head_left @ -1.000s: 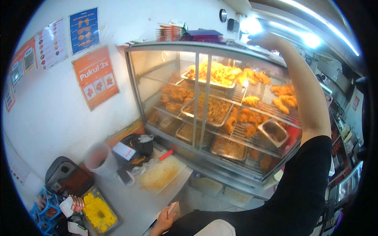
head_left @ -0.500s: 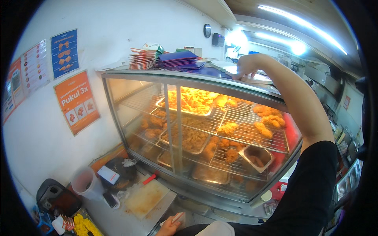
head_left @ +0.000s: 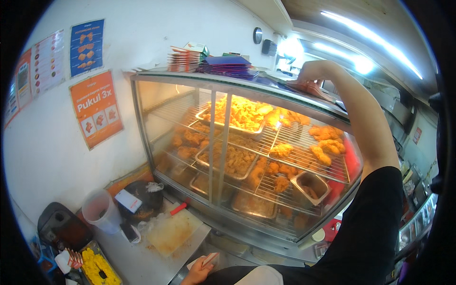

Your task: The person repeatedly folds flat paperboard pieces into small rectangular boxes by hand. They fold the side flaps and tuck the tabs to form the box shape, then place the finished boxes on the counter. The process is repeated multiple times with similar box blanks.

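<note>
While a white wall (head_left: 142, 38) spreads across the left and the back, a big glass display case (head_left: 217, 156) takes the middle, glowing warm inside, three levels of food behind the panes! Down at lower left runs the grey counter (head_left: 156, 268), and over on the right a black sleeve (head_left: 365, 209) leads to a bare forearm arching up to the case's top. Fried pieces (head_left: 242, 111) heap high in a metal tray on the upper shelf. An orange poster (head_left: 96, 109) hangs on the wall below a blue poster (head_left: 87, 47). Onto the counter now: a stained cutting board (head_left: 173, 232), a black pan (head_left: 151, 202) just beyond it, and a clear plastic bucket (head_left: 99, 209) close by. Up top, a stack of dark blue and purple sheets (head_left: 225, 64) sits beside red-and-white cartons (head_left: 184, 61). And there's the right hand (head_left: 317, 73), bent at the wrist, fingers down at a brown flat piece (head_left: 311, 89) on the case's top; whether they pinch it, I cannot tell. Low at the bottom edge, the left hand (head_left: 200, 272) has its fingers closed round a small white paper piece (head_left: 213, 259) with red edging, just off the counter's edge, while a red handle (head_left: 178, 208) lies by the board.
</note>
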